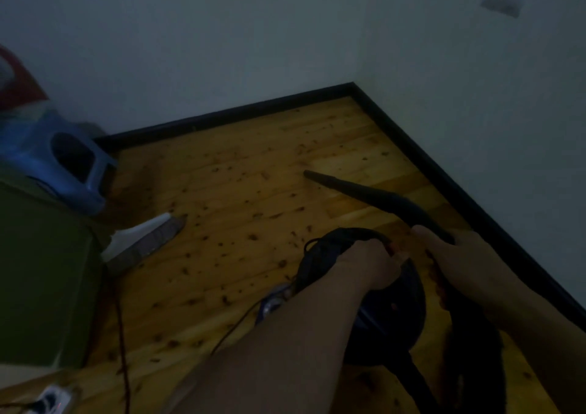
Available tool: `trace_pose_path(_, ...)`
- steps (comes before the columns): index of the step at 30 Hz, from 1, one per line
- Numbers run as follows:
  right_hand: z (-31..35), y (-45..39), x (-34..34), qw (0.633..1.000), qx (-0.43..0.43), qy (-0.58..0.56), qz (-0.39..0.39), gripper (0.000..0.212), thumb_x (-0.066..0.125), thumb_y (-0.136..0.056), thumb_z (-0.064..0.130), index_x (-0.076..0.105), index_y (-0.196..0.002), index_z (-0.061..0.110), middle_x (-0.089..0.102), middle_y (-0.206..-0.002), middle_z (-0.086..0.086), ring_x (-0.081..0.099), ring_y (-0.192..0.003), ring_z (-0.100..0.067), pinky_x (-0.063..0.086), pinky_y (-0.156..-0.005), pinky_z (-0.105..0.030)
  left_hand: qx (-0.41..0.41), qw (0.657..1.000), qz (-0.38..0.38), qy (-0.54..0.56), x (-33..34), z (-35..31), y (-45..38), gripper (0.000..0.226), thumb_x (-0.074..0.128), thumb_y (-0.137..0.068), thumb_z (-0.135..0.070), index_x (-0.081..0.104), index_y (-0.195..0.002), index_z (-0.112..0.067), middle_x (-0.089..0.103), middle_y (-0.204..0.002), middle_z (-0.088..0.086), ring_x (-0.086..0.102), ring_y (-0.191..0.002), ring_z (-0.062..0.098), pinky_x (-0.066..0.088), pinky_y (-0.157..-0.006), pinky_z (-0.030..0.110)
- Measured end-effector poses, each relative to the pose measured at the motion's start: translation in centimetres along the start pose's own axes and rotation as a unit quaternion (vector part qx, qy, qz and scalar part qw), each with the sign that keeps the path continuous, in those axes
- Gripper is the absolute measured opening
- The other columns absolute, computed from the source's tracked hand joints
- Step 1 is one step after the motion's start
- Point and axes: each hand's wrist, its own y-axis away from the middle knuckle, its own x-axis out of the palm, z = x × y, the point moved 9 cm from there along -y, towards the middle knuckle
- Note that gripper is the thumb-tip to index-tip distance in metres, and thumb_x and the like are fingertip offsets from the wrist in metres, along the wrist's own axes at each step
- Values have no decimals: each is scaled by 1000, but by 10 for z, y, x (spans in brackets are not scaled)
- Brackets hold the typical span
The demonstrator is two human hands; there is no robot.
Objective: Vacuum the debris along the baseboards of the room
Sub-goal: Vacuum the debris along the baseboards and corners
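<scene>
Both hands are on the vacuum in a dim corner of the room. The left hand (369, 263) is curled over the top of the round dark vacuum body (374, 302), fingers wrapped on what looks like its carrying handle, though the light is too poor to be sure of the exact hold. The right hand (456, 255) grips the black nozzle (374, 196) at its thick end; the narrow tip points out over the wooden floor (237, 207), well short of either stretch of black baseboard (444, 179) and seemingly lifted clear of the boards.

Judging from this, the step in hand is positioning — getting the machine settled near the corner before the sweep along the wall begins. Small dark flecks dot the floor, but knots and debris cannot be told apart in this light.

The next move calls for swinging the tip right and down until it rides the seam between floor and baseboard, then drawing it steadily along. A cord (122, 334) trails across the floor on the left — it needs slack as the body shifts.
</scene>
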Motion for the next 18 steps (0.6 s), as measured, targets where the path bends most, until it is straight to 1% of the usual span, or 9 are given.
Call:
trace_pose_path(1,-4,5,1,1000,0,3,-3,50,59,-100,48,56,-72,7,57,-50,-6,58,-45,-27,53,-53,-39,0,1000,2,1,4,1,6,60,38,-106,-58,56,-83,-6,61,-81,13,60,-70,28,45,-58,35)
trace_pose_path(4,-13,11,0,1000,9,10,-7,52,59,-98,55,57,-73,9,59,-57,-8,61,-52,-29,57,-63,-50,-6,1000,15,-8,16,2,20,59,37,-106,-58,56,-80,-8,59,-76,11,58,-66,27,45,-56,35)
trace_pose_path(5,-16,11,-1,1000,12,3,-7,52,59,-98,56,58,-75,9,58,-58,-8,60,-52,-29,57,-63,-51,-9,1000,15,-8,21,3,24,60,37,-106,-59,56,-80,-8,59,-76,11,58,-66,26,45,-57,34)
trace_pose_path(7,-19,10,-6,1000,21,-19,-4,51,59,-99,54,57,-79,8,55,-52,-6,56,-46,-26,53,-58,-45,-16,1000,7,-11,26,5,26,58,38,-104,-61,54,-80,-10,58,-79,10,58,-68,25,47,-59,35)
trace_pose_path(9,-26,9,-15,999,34,-34,-9,49,58,-101,52,57,-83,6,54,-50,-6,54,-43,-25,51,-57,-41,-17,1000,-5,-9,27,6,25,57,38,-103,-63,51,-80,-13,58,-80,8,57,-69,23,45,-58,35)
trace_pose_path(11,-36,8,-25,998,48,-48,-13,49,59,-100,52,59,-86,5,55,-53,-8,55,-45,-26,52,-56,-41,-7,1000,-21,-4,24,5,22,59,39,-102,-64,52,-76,-12,57,-76,8,55,-64,22,41,-54,32)
trace_pose_path(13,-46,11,-35,996,67,-60,-20,50,59,-100,53,59,-87,5,56,-54,-10,55,-47,-27,52,-56,-41,-9,999,-31,-8,25,6,21,61,40,-101,-66,53,-74,-12,59,-74,8,57,-63,23,43,-53,31)
trace_pose_path(15,-49,15,-44,995,67,-67,-21,49,58,-101,51,58,-86,4,54,-56,-11,54,-47,-25,51,-52,-37,-17,999,-41,-16,25,8,19,63,40,-99,-69,54,-73,-13,60,-73,7,58,-63,23,44,-53,31)
trace_pose_path(18,-55,22,-54,992,77,-89,-37,44,58,-101,49,56,-90,7,51,-59,-11,51,-47,-23,47,-46,-31,-22,999,-43,-23,24,9,19,63,39,-99,-70,54,-71,-15,58,-72,5,56,-60,22,40,-50,29)
